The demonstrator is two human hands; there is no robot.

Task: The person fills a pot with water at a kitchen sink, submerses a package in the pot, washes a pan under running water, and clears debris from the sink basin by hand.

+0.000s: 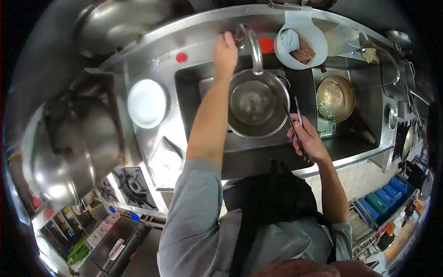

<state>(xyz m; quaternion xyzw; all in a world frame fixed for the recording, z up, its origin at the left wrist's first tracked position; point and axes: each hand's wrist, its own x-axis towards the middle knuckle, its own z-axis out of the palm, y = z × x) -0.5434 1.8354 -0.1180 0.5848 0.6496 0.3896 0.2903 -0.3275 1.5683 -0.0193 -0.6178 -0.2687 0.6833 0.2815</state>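
Observation:
Under the curved metal faucet [253,46], a round steel pot [258,104] sits in the left sink basin with water in it. My left hand [226,53] is raised beside the faucet's base, at the back edge of the sink. Its fingertips are close together near the faucet handle, and whether they grip it cannot be made out. To the right of the pot, my right hand [308,138] is closed around metal tongs [297,129]. The tongs' tips point toward the pot's right rim and stand apart.
The right basin holds a worn pan [336,99]. A white container [318,39] with a cloth and a brown scrubber stands behind the sink. White plates [146,104] and a red lid [181,57] lie on the left counter. A large steel vessel [87,143] stands far left.

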